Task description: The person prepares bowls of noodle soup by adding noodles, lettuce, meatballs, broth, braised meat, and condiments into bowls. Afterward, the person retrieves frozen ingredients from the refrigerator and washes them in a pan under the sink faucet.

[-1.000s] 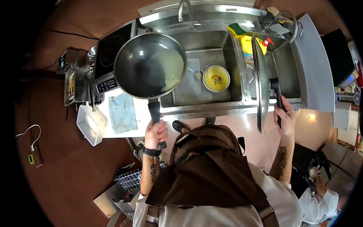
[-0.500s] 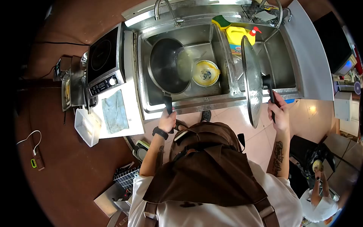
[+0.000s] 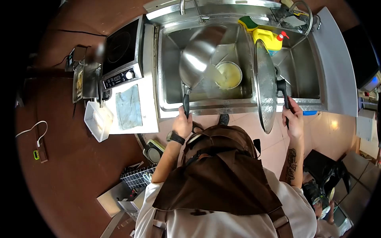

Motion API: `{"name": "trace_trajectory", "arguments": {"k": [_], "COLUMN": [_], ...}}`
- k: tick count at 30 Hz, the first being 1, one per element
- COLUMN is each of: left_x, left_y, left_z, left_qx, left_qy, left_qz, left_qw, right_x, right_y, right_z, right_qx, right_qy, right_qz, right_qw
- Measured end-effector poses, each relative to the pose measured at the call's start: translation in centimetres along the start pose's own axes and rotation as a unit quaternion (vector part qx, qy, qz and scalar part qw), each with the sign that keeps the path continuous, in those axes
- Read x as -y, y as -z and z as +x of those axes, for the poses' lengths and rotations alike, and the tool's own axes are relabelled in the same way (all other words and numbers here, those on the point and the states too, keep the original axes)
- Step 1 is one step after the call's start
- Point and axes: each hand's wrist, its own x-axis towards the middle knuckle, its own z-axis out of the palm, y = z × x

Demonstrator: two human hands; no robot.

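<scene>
My left hand (image 3: 182,126) is wrapped round the black handle of a wok (image 3: 198,55). The wok is tipped steeply to the right over the left sink basin (image 3: 170,87), its shiny outside showing. Pale yellowish liquid runs from its edge into a round bowl (image 3: 230,75) in that basin. My right hand (image 3: 293,119) grips the black handle of a glass lid (image 3: 266,87), which is held on edge over the divider between the basins and the sink's front rim.
An induction cooker (image 3: 123,49), a blue cloth (image 3: 129,107) and a white plastic container (image 3: 98,121) are on the left. A yellow bottle (image 3: 266,39) and a sponge (image 3: 248,23) stand behind the lid. Another person's arms (image 3: 328,212) show at lower right.
The wok has moved from above the counter's edge to over the left basin and tipped over to the right. Its liquid now pours into the bowl. The lid stays in my right hand.
</scene>
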Motion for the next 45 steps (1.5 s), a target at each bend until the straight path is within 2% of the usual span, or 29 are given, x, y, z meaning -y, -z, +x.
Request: {"name": "trace_trajectory", "arguments": {"k": [2,6,7,8,10,12,15,18,20,22,24,26,28,30,32,34,36,37,38,40,41,42,43,45], "left_x": [0.2,0.2,0.8,1.2,-1.0,-1.5,-1.0,0.8,2.2,4.5,6.9,9.5,11.7,13.3,14.7,16.1,16.7,16.9,17.6,19.1,19.2,25.5,31.6,29.7], "left_y": [0.5,2.9,2.9,3.3,6.6,8.7,12.2,16.0,19.6,22.6,25.6,27.8,30.1,31.3,32.4,33.1,33.3,33.5,33.5,34.5,35.6,35.1,34.7,37.7], "left_z": [-0.1,-0.2,-0.5,-1.0,-2.1,-3.8,-7.5,-12.2,-14.9,-17.3,-19.1,-20.2,-20.8,-21.1,-21.2,-21.4,-21.2,-21.4,-21.5,-21.4,-21.3,-23.9,-25.0,-22.4], "left_qx": [0.014,0.059,0.016,0.075,0.185,0.191,0.191,0.127,0.080,0.011,-0.049,-0.115,-0.144,-0.176,-0.179,-0.166,-0.132,-0.111,-0.114,-0.066,-0.033,0.031,0.088,0.206], "left_qy": [0.017,0.005,-0.062,0.018,0.169,0.185,0.229,0.227,0.246,0.237,0.202,0.170,0.154,0.158,0.161,0.166,0.165,0.203,0.213,0.207,0.206,0.205,0.207,0.168], "left_qz": [0.001,-0.111,-0.123,-0.217,-0.396,-0.507,-0.591,-0.652,-0.658,-0.676,-0.688,-0.697,-0.716,-0.718,-0.730,-0.741,-0.754,-0.743,-0.713,-0.699,-0.694,-0.681,-0.665,-0.714], "left_qw": [1.000,0.992,0.990,0.973,0.884,0.820,0.750,0.712,0.707,0.698,0.695,0.687,0.665,0.655,0.640,0.629,0.622,0.628,0.658,0.682,0.689,0.703,0.713,0.648], "right_x": [0.0,-0.1,-0.2,-0.4,-0.7,-0.9,-1.1,-1.6,-2.4,-3.3,-0.1,1.8,-0.9,-5.6,-10.3,-11.9,-12.6,-15.1,-13.2,-11.2,-10.2,-9.1,-8.3,-6.8], "right_y": [-1.2,-3.4,-4.0,-4.6,-5.5,-6.9,-10.1,-13.9,-17.2,-21.8,-29.2,-38.0,-44.8,-50.4,-55.0,-58.6,-59.8,-59.6,-60.1,-59.3,-58.0,-56.9,-55.2,-50.5], "right_z": [0.5,1.3,1.5,1.6,1.9,2.2,2.7,4.1,4.8,5.6,2.9,0.0,-1.6,-2.3,-2.5,-2.8,-2.7,-1.2,-1.6,-3.4,-4.9,-6.1,-7.3,-10.4], "right_qx": [-0.004,-0.006,-0.008,-0.010,-0.018,-0.025,-0.012,0.043,0.072,0.155,0.227,0.305,0.390,0.427,0.414,0.420,0.381,0.388,0.400,0.392,0.360,0.346,0.349,0.306], "right_qy": [-0.009,-0.008,-0.004,-0.002,-0.010,-0.021,-0.016,0.002,0.039,0.183,0.026,0.067,0.151,0.193,0.276,0.243,0.268,0.222,0.167,0.204,0.290,0.330,0.308,0.280], "right_qz": [0.007,-0.006,-0.001,0.002,0.021,0.033,0.016,-0.013,-0.097,-0.249,-0.390,-0.563,-0.570,-0.578,-0.583,-0.590,-0.598,-0.605,-0.621,-0.589,-0.559,-0.538,-0.513,-0.492], "right_qw": [1.000,1.000,1.000,1.000,1.000,0.999,1.000,0.999,0.992,0.938,0.892,0.765,0.707,0.668,0.642,0.645,0.652,0.659,0.653,0.676,0.688,0.694,0.721,0.766]}}
